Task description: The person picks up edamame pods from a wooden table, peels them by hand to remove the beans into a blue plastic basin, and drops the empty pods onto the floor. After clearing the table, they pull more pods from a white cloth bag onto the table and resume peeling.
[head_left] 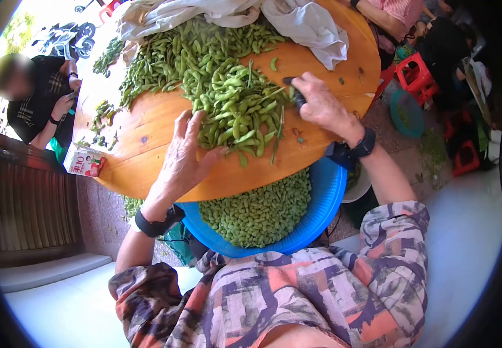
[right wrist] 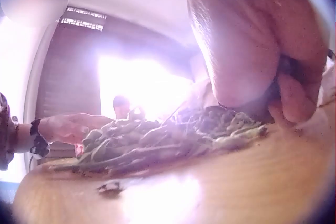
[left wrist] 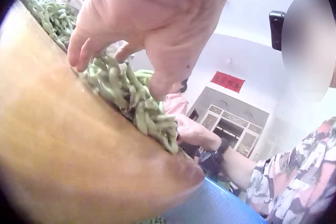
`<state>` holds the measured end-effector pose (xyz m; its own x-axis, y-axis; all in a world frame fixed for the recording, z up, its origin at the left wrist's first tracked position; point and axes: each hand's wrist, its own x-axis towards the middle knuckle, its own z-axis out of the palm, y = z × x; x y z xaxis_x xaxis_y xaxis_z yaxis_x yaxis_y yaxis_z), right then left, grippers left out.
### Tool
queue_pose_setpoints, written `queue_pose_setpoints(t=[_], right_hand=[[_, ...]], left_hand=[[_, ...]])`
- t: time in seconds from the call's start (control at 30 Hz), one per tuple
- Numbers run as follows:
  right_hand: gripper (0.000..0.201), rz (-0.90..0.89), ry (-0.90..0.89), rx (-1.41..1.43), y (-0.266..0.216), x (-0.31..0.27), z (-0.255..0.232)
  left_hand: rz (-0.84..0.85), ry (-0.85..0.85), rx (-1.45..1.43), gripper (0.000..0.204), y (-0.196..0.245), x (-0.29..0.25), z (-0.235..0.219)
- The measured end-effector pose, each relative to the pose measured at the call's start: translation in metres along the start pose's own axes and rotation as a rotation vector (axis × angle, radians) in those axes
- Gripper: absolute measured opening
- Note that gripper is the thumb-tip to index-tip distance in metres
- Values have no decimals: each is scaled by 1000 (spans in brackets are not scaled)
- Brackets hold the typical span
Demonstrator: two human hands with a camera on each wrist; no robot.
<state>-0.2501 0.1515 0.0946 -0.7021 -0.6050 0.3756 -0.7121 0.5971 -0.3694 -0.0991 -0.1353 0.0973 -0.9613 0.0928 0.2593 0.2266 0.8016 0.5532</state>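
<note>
Green soybean pods [head_left: 239, 110] lie heaped on the round wooden table [head_left: 146, 124]. My left hand [head_left: 184, 153] is at the near left edge of the heap, fingers spread and thumb apart, fingertips right at the pods. In the left wrist view, the left hand [left wrist: 152, 24] arches over the pods [left wrist: 123, 85]. Right of the heap, my right hand [head_left: 323, 107] grips a small black object [head_left: 298, 98], mostly hidden by the fingers; its kind I cannot tell. The right wrist view shows the right hand [right wrist: 252, 40] close over the tabletop, beside the pods [right wrist: 152, 140].
Below the table edge stands a blue basin [head_left: 329, 197] filled with shelled green beans [head_left: 257, 211]. White cloth [head_left: 315, 32] lies across the far side. A small printed carton [head_left: 84, 161] sits at the left edge. One person [head_left: 39, 98] is at the left, others at the far right near red stools [head_left: 416, 75].
</note>
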Motion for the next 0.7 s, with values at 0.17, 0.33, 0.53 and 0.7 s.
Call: queue_pose_setpoints(t=[0.17,0.33,0.53,0.7], right_hand=[[34,-64,-82,101,-26,1,5],[34,91,94,110,-28,-21,-21],[41,389,35,132,-55,-71,-44],[41,461,28,389,-61,-108,-47]], left_hand=[[47,152,33,56,11,7,-1],[326,208,43,20,40,29,-7],[502,72,288,12,54,74,42],[475,71,221,13,59,79,46]])
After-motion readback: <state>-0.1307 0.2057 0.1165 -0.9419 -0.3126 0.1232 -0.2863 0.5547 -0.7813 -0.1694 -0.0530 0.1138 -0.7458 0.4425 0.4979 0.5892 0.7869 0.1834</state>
